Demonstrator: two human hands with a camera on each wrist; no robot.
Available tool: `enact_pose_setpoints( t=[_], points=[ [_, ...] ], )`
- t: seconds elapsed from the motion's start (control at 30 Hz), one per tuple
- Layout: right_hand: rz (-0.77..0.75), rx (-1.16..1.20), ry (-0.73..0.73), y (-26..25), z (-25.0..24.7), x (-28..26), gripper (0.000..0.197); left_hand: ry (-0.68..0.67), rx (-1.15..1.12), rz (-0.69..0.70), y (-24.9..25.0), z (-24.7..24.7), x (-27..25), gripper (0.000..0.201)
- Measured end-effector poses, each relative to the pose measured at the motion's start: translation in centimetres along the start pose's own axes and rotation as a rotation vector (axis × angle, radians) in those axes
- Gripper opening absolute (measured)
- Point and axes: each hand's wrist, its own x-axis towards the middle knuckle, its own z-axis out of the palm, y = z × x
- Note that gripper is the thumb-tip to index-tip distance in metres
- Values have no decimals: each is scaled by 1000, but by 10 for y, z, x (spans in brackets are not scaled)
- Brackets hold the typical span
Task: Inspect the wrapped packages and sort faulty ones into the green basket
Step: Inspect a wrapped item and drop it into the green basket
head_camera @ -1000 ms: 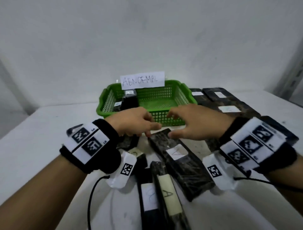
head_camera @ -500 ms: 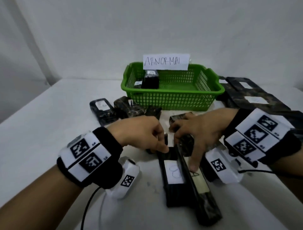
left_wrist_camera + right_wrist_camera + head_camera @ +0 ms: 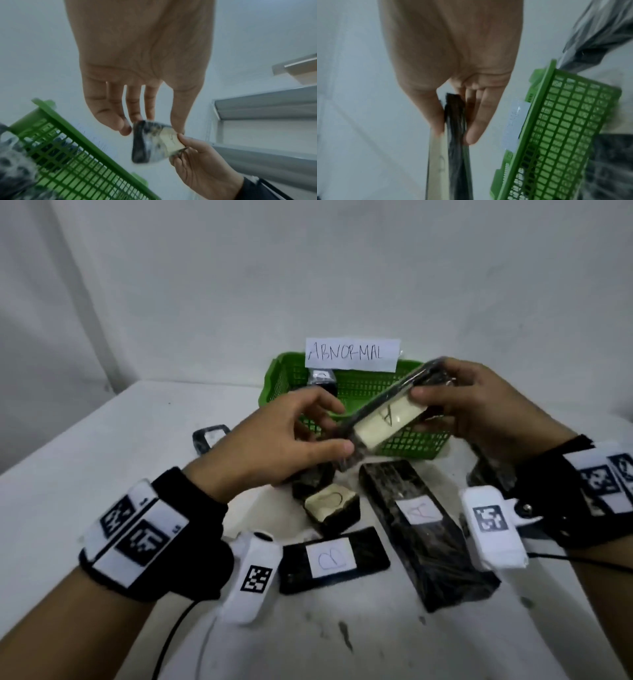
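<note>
A long black wrapped package (image 3: pixel 387 419) with a cream label marked "A" hangs tilted in the air in front of the green basket (image 3: pixel 414 448). My left hand (image 3: pixel 342 428) pinches its lower left end between thumb and fingers. My right hand (image 3: pixel 424 412) grips its upper right end, thumb on the label. In the left wrist view the package (image 3: pixel 147 142) sits between the fingertips, next to the basket (image 3: pixel 72 151). The right wrist view shows the package (image 3: pixel 453 135) edge-on beside the basket (image 3: pixel 559 135). One black package (image 3: pixel 322 380) lies in the basket.
A paper sign reading "ABNORMAL" (image 3: pixel 352 354) stands on the basket's back rim. On the white table lie a long package marked "A" (image 3: pixel 421 525), a flat one marked "B" (image 3: pixel 332 559), a small one (image 3: pixel 330 505), one at the left (image 3: pixel 210 436) and more at the right (image 3: pixel 489 470).
Both hands have taken the long "A" package off the table and raised it in front of the basket. The other packages on the table have shifted a little.
</note>
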Motion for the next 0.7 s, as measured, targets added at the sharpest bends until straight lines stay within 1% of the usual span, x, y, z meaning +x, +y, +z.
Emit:
enact_pose_setpoints(
  t=[0.03,0.1,0.13,0.2,0.23,0.33,0.47,0.57,0.7],
  points=[
    [-16,95,74,2,1,4,28,66,-28,13,-1,-3,4,41],
    [-33,234,168,2,6,13,21,169,-157,33,-2,-8,18,37],
    [-38,273,184,2,10,19,19,215,-266,38,-1,-9,27,33],
    [-37,293,178,4,19,29,23,283,-494,42,-1,-9,43,23],
    [-42,280,179,5,23,36,22,307,-555,48,-1,-9,53,19],
    [-68,184,198,7,31,55,17,355,-570,63,-5,-8,77,14],
    [-112,154,239,3,29,76,18,393,-550,90,-9,-13,99,23],
    [-124,146,228,2,25,84,23,400,-585,105,-10,-14,105,21],
    [-101,150,187,11,19,90,25,396,-525,98,-12,-12,107,19]
  ],
)
